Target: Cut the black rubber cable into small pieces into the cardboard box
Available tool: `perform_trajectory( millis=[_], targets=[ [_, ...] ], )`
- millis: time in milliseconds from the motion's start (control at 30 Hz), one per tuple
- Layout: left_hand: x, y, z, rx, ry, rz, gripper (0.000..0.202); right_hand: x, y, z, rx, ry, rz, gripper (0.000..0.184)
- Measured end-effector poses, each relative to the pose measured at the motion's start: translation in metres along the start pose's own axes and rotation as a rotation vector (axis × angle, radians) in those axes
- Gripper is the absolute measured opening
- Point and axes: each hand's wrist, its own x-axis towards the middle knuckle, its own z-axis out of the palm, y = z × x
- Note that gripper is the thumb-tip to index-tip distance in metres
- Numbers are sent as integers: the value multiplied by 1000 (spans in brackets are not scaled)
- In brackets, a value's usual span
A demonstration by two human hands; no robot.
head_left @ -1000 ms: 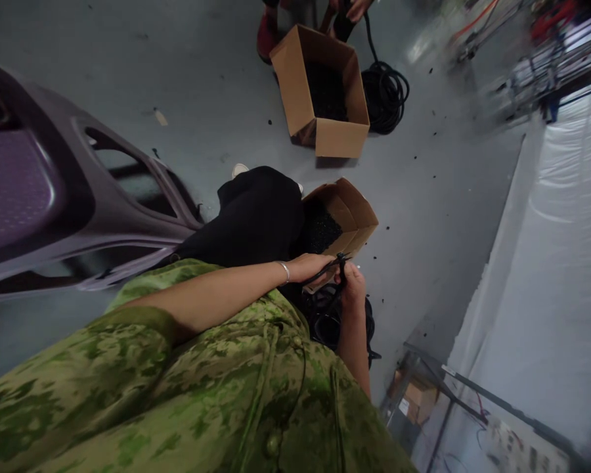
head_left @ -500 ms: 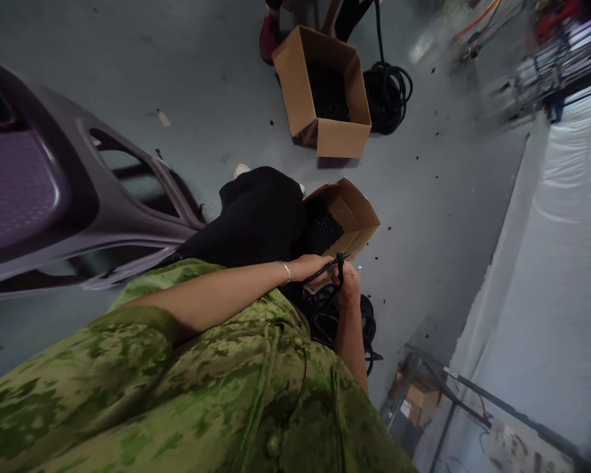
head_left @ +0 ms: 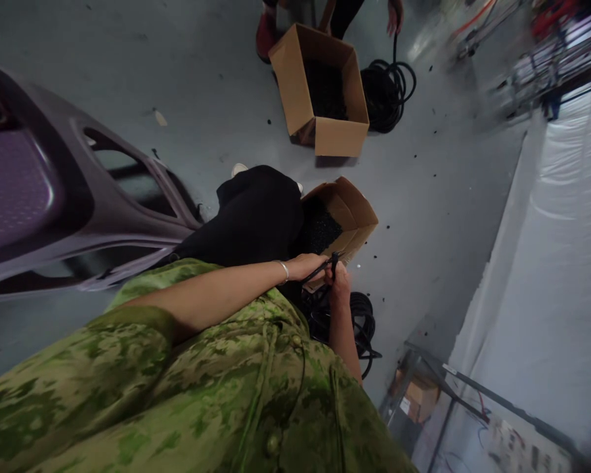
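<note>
My left hand (head_left: 306, 266), with a silver bangle at the wrist, is closed on a thin black cable (head_left: 324, 266). My right hand (head_left: 339, 284) is closed on the same cable just beside it, fingers nearly touching the left. Both hands hover over my lap, above a coil of black cable (head_left: 359, 322) on the floor. An open cardboard box (head_left: 352, 213) holding small black pieces stands just beyond my hands, next to my black-trousered knee (head_left: 256, 213).
A second open cardboard box (head_left: 325, 135) with black pieces stands farther away, with another black cable coil (head_left: 389, 89) beside it. Another person's hand (head_left: 394, 14) and red shoe (head_left: 264, 36) are at the top. A purple plastic chair (head_left: 54, 217) is at left. White sheeting (head_left: 546, 276) hangs at right.
My right hand has slid left and up toward my left hand along the cable, uncovering more of the floor coil. The other person's hand has moved right above the far coil.
</note>
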Motion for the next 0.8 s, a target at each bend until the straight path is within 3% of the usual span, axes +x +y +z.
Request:
perform_trajectory(
  millis=[333, 500, 800],
  targets=[
    [10, -8, 7, 105, -99, -38, 28, 6, 9, -11, -68, 26, 98, 51],
    [6, -5, 8, 124, 12, -13, 28, 10, 12, -19, -143, 20, 83, 51],
    [0, 2, 3, 237, 9, 18, 31, 15, 6, -30, -252, -18, 87, 51]
  ],
)
